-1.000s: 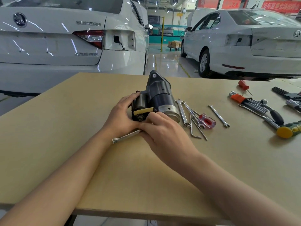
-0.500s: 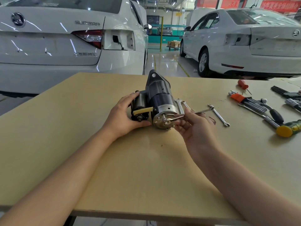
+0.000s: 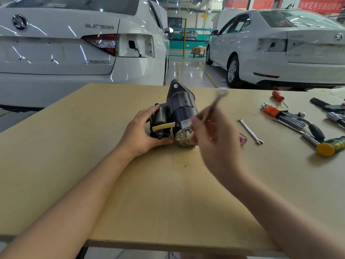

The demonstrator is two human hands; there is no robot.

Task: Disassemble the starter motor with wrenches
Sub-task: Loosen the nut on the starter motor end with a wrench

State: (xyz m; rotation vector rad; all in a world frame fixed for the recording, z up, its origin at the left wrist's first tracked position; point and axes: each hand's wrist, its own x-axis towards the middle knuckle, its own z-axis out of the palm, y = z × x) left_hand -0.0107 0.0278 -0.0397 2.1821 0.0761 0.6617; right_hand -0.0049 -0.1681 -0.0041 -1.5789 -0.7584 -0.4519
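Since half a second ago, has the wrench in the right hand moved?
Yes. The wrench in the right hand has swung up from nearly level to steeply upright, its blurred free end now high beside the starter motor, which stays put.

Both forearms were bare all the way to the bottom edge of the shot, no sleeves showing anywhere. The left hand (image 3: 141,133) and the right hand (image 3: 217,141) had no gloves, rings or watch. The right one was motion-blurred, so finer detail was lost.
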